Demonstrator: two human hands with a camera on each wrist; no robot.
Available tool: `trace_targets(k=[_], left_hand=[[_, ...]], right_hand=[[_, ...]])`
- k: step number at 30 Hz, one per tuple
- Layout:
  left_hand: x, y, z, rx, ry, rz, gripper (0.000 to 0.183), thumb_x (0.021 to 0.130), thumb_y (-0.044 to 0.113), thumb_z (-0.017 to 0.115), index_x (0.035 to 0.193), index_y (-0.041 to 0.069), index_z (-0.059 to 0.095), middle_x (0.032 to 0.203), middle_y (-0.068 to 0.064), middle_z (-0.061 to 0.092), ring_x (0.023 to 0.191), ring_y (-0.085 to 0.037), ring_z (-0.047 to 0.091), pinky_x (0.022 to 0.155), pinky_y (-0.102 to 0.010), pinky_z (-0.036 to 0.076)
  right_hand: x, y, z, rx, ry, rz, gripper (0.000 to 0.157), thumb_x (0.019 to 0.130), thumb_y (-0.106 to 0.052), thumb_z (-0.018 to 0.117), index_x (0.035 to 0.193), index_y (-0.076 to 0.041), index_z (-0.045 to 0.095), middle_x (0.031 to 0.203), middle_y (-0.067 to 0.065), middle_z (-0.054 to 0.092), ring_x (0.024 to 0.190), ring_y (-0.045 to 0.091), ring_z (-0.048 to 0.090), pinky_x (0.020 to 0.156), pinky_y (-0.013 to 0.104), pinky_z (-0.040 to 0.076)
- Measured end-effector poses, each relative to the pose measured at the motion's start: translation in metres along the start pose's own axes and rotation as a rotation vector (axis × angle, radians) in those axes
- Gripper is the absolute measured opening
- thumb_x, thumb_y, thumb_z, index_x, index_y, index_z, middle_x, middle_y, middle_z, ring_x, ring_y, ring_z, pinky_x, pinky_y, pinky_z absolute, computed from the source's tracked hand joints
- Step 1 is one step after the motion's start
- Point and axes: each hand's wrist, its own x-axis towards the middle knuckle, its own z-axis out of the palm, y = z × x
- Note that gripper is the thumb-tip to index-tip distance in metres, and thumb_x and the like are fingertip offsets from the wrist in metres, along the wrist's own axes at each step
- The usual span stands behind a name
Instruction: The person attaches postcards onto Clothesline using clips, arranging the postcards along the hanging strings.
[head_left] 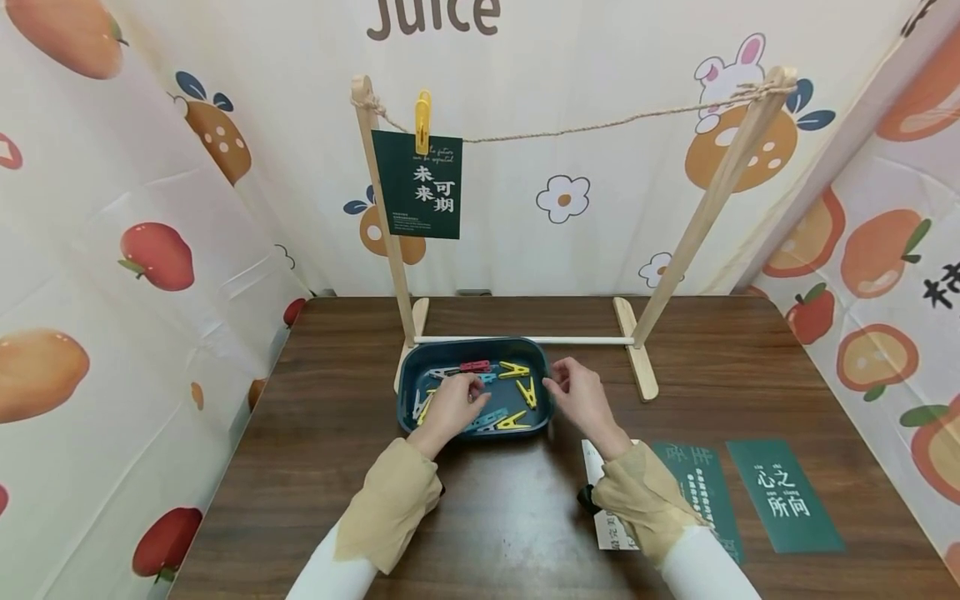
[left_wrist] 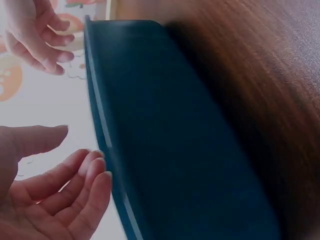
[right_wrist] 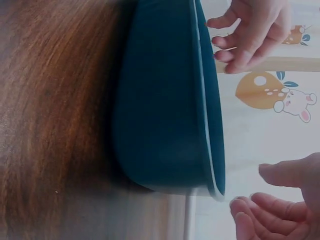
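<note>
Left hand (head_left: 452,403) over the tray (head_left: 504,398), right hand (head_left: 583,397) beside it, both empty! Picking pegs (head_left: 529,393), it seems; next wants a pinch.

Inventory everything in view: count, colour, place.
Table: 1, brown, below
Cloth: count unclear, whitish, around table
Rack: 1, pale wood, white rod, table's back
Rope: 1, tan, across rack
Hung clip: 1, yellow, on rope
Hung card: 1, green, same clip
Tub: 1, dark blue, on table
Loose clips: several, yellow, red, blue, grey, in tub
Flat cards: 3, two green, one white, table's right
Sleeves: 2, white, tan cuffs, near bottom
Wrist gear: 2, black, by cuffs
Left hand: 1, bare, over tub
Right hand: 1, bare, tub's right
</note>
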Motion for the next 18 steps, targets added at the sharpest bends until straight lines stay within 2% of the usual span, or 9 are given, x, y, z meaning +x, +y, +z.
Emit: trace_targets(k=[10,18], left_hand=[[0.01,-0.009,0.012,0.001,-0.177,-0.133,0.018,0.081,0.017,0.065,0.089,0.0,0.064,0.075,-0.004,0.058,0.065,-0.013,0.052,0.063,-0.028,0.047],[0.011,-0.013,0.02,0.038,-0.212,-0.155,0.016,0.079,0.017,0.067,0.08,0.001,0.064,0.073,-0.005,0.059,0.064,-0.013,0.052,0.059,-0.028,0.047]], right_hand=[[0.0,0.006,0.005,-0.067,-0.092,0.108,0.026,0.081,-0.013,0.063,0.099,0.005,0.056,0.066,0.004,0.055,0.058,0.016,0.05,0.055,0.031,0.042],[-0.001,0.011,0.009,-0.102,-0.146,0.147,0.023,0.081,-0.013,0.063,0.095,0.004,0.057,0.064,0.003,0.056,0.057,0.015,0.052,0.054,0.03,0.043]])
